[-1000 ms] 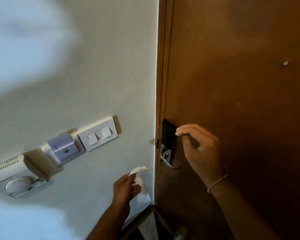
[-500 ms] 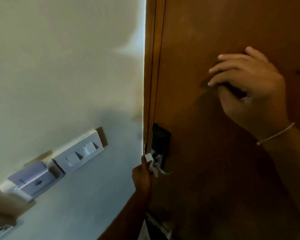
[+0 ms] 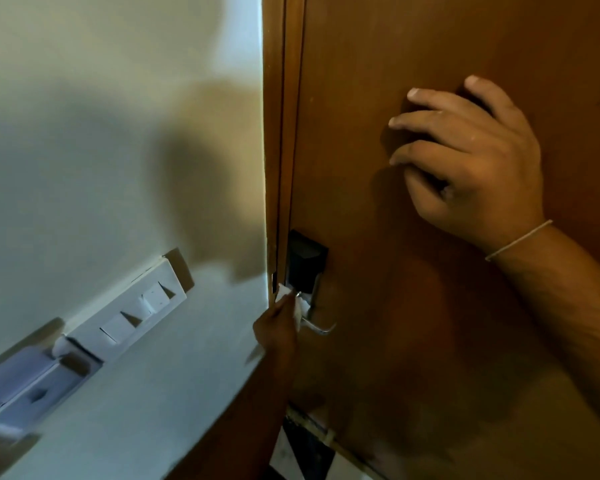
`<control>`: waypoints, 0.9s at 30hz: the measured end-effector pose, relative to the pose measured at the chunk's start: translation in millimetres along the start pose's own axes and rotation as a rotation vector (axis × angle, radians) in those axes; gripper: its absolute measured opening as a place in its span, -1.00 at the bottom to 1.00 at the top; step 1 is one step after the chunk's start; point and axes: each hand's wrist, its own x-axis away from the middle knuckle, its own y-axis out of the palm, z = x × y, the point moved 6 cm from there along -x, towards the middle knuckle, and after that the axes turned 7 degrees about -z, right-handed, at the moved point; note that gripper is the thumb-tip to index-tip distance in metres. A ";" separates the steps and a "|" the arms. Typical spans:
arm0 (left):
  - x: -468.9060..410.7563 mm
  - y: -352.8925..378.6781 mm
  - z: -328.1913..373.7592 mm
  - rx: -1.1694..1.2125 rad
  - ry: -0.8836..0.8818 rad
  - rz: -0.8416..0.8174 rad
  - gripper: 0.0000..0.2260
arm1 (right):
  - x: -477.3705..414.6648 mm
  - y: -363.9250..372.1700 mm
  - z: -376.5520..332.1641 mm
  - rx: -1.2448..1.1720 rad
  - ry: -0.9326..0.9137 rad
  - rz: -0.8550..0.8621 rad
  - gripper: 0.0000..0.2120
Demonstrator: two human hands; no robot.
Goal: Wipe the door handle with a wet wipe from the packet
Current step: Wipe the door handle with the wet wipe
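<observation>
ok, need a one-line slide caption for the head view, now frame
Left hand presses a wet wipe to the door handle while the right hand rests on the wooden door.

two bare forearms, no sleeves, a thin pale string bracelet [image 3: 518, 241] round the right wrist

The left hand [image 3: 278, 327] and its white wet wipe [image 3: 286, 293] are crowding the narrow strip between the door frame [image 3: 274, 133] and the silver door handle [image 3: 317, 322], with the black lock plate [image 3: 305, 263] blocking just above. The right hand [image 3: 471, 161] is pressing flat higher on the door [image 3: 430, 341], leaving bare wood lying open below it. The switch panel [image 3: 132, 315] is jutting from the wall [image 3: 84, 98], well apart.
</observation>
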 end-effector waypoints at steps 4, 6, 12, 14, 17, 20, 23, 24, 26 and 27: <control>13.4 2.2 -25.7 0.106 -0.124 -0.075 -0.84 | 1.7 0.3 0.0 -0.014 0.012 0.027 -0.76; 19.3 0.7 -36.3 0.080 -0.124 -0.037 -0.92 | 2.9 2.8 -1.4 -0.025 0.019 0.026 -0.75; 39.1 4.5 -54.2 0.018 -0.207 -0.072 -0.75 | 6.8 4.4 -2.2 -0.060 0.022 0.055 -0.73; 38.3 6.8 -56.9 0.023 -0.243 -0.093 -0.71 | 6.6 4.5 -2.0 -0.061 0.018 0.075 -0.73; 44.0 7.0 -65.8 0.041 -0.255 -0.081 -0.77 | 7.1 4.5 -2.6 -0.059 0.000 0.105 -0.74; 54.8 17.0 -76.4 0.111 -0.301 -0.188 -0.84 | 6.6 2.9 -3.6 -0.032 -0.015 0.129 -0.75; 63.5 34.3 -76.4 0.177 -0.392 -0.311 -0.82 | 7.3 1.5 -4.3 -0.017 -0.014 0.147 -0.74; 65.5 42.6 -74.7 0.219 -0.411 -0.328 -0.79 | 9.3 0.4 -3.5 -0.014 -0.010 0.151 -0.75; 67.4 55.3 -70.3 0.304 -0.449 -0.274 -0.78 | 8.9 0.8 -4.4 -0.015 -0.009 0.152 -0.74; 69.0 61.9 -69.9 0.327 -0.470 -0.237 -0.79 | 8.5 0.9 -4.3 -0.022 -0.003 0.141 -0.73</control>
